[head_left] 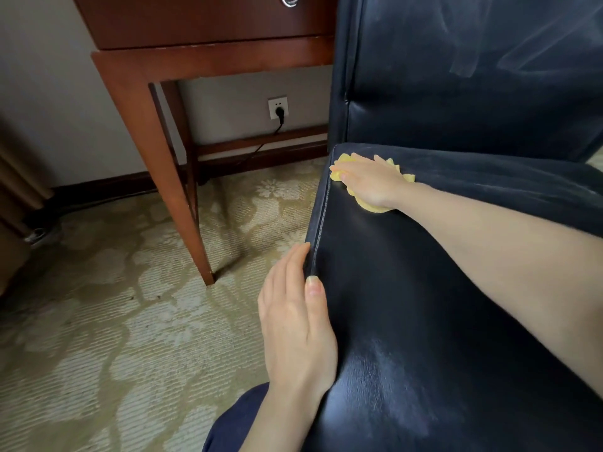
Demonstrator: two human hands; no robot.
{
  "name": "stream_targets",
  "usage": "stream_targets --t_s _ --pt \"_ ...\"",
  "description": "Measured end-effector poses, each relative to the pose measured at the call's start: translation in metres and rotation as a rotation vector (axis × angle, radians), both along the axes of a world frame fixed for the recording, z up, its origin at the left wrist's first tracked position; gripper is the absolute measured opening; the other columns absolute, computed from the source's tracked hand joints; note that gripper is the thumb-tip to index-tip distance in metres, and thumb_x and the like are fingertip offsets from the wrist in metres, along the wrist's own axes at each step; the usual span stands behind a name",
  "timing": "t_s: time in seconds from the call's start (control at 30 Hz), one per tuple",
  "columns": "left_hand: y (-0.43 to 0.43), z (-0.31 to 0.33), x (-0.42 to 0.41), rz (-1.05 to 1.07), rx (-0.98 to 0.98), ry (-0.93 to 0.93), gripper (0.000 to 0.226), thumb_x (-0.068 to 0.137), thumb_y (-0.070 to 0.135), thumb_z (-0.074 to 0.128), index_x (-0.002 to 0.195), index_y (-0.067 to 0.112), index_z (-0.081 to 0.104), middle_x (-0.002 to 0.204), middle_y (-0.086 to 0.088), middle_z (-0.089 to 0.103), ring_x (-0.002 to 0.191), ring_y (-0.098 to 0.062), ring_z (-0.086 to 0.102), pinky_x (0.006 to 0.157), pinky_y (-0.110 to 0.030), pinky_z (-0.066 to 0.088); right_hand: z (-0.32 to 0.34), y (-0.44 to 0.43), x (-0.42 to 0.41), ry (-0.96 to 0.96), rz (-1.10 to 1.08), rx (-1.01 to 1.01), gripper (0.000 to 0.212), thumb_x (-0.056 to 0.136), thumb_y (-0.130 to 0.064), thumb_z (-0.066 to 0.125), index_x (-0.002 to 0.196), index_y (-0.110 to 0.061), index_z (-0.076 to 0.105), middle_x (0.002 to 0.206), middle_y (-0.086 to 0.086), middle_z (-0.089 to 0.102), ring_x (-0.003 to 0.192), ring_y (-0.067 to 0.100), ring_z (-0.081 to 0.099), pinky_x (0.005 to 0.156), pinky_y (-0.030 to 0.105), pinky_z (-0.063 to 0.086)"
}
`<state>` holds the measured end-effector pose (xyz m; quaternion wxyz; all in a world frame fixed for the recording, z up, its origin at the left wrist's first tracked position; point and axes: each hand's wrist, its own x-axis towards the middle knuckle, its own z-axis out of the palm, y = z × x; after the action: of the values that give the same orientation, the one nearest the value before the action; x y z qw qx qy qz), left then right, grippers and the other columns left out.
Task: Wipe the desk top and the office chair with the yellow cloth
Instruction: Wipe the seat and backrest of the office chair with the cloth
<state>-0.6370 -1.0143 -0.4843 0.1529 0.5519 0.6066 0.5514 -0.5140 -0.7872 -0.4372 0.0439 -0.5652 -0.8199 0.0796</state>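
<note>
- At the far left corner of the office chair seat (424, 288), just below the backrest (456, 76), lies the yellow cloth (370, 206), bunched flat on the dark leather.
- The right hand (372, 181) covers the cloth, fingers laid flat and close together, pressing it down; their tips reach the stitched seam (321, 223) at the seat's edge.
- From that corner, nearly all the seat spreads toward the person and to the right, so the coming stroke would likely draw back along the forearm's line.
- The left hand (293, 321) rests on the seat's left edge, well apart from the cloth and nearer the person, thumb on top beside the seam, straight fingers down the side, seemingly steadying the chair.
- Pale dusty streaks show on the backrest, which looks unwiped.
- Most of the cloth is hidden under the hand, so its size and folds cannot be told.
- Only the drawer front and legs of the desk (195, 27) are visible; its top is out of view, so its state is unknown.
- The chair's right side and base are cut off.
</note>
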Motion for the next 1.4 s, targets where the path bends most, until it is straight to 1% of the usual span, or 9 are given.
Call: stream_targets --t_s 0.43,0.57,0.7,0.83,0.97,1.13,1.2,1.3,1.4 --pt "-0.013 0.010 0.004 0.185 0.138 0.227 0.066 0.099 0.048 0.006 0.136 0.010 0.044 0.146 -0.008 0.041 0.139 -0.025 0.027 0.107 -0.055 0.023 0.006 -0.124 -0.037 -0.077 0.492 0.017 0.040 0.101 -0.034 0.025 0.112 -0.028 0.063 0.128 -0.011 0.056 0.128 0.006 0.038 0.118 0.034 0.003" --pt "-0.017 0.012 0.003 0.203 0.154 0.232 0.057 0.099 0.046 0.009 0.136 0.013 0.038 0.146 -0.008 0.041 0.138 -0.024 0.027 0.107 -0.054 0.020 0.002 -0.166 -0.023 -0.006 0.636 -0.018 0.076 0.082 -0.055 0.002 0.130 -0.028 0.055 0.137 -0.017 0.049 0.132 -0.002 0.031 0.115 0.021 -0.006" --pt "-0.024 0.015 -0.002 0.139 0.096 0.198 0.054 0.099 0.045 0.019 0.141 0.014 0.036 0.150 -0.003 0.033 0.139 -0.022 0.028 0.111 -0.054 0.017 0.004 -0.171 -0.006 0.062 0.724 -0.089 0.061 0.094 -0.052 0.013 0.134 -0.027 0.052 0.144 -0.017 0.042 0.137 -0.004 0.024 0.116 0.023 -0.007" --pt "-0.050 -0.006 -0.025 -0.077 -0.089 0.363 0.076 0.088 0.074 0.010 0.151 0.031 0.012 0.159 0.006 0.010 0.146 -0.014 0.008 0.116 -0.047 -0.007 0.009 -0.138 -0.006 0.010 0.730 -0.050 0.046 0.099 -0.036 0.025 0.130 -0.024 0.056 0.139 -0.011 0.049 0.136 0.000 0.028 0.117 0.027 0.000" --pt "-0.075 -0.026 -0.036 -0.284 -0.202 0.508 0.109 0.071 0.091 0.028 0.152 0.025 0.000 0.160 0.007 -0.002 0.147 -0.013 0.000 0.116 -0.040 -0.004 0.012 -0.095 -0.006 0.020 0.568 -0.024 0.039 0.104 -0.028 0.026 0.131 -0.023 0.054 0.139 -0.010 0.049 0.133 0.004 0.032 0.116 0.028 0.003" --pt "-0.071 -0.012 -0.049 -0.419 -0.407 0.651 0.135 0.046 0.098 0.040 0.133 0.035 -0.041 0.145 0.019 -0.042 0.137 -0.003 -0.034 0.117 -0.040 -0.012 0.011 -0.045 -0.014 -0.036 0.403 -0.021 0.041 0.105 -0.029 0.023 0.133 -0.022 0.051 0.141 -0.007 0.047 0.133 0.012 0.036 0.117 0.036 0.008" --pt "-0.068 -0.008 -0.057 -0.453 -0.386 0.762 0.139 0.048 0.096 0.041 0.142 0.024 -0.032 0.152 0.010 -0.033 0.141 -0.008 -0.026 0.119 -0.043 -0.006 0.010 -0.029 -0.016 -0.051 0.304 -0.017 0.041 0.105 -0.027 0.022 0.130 -0.022 0.053 0.138 -0.004 0.050 0.131 0.017 0.039 0.117 0.043 0.010" --pt "-0.065 -0.011 -0.065 -0.445 -0.346 0.923 0.137 0.054 0.098 0.033 0.152 0.005 0.005 0.160 -0.008 0.006 0.147 -0.020 0.004 0.115 -0.055 0.014 0.006 -0.018 -0.025 -0.116 0.150 0.067 0.037 0.102 -0.017 0.027 0.121 -0.014 0.059 0.134 0.006 0.053 0.126 0.031 0.043 0.114 0.052 0.017" --pt "-0.060 -0.016 -0.068 -0.413 -0.299 0.962 0.134 0.056 0.097 0.034 0.151 0.005 0.009 0.159 -0.007 0.012 0.147 -0.021 0.008 0.113 -0.051 0.012 0.000 -0.029 -0.034 -0.154 0.097 0.150 0.037 0.102 -0.013 0.029 0.125 -0.012 0.058 0.138 0.007 0.049 0.134 0.027 0.035 0.116 0.046 0.010"
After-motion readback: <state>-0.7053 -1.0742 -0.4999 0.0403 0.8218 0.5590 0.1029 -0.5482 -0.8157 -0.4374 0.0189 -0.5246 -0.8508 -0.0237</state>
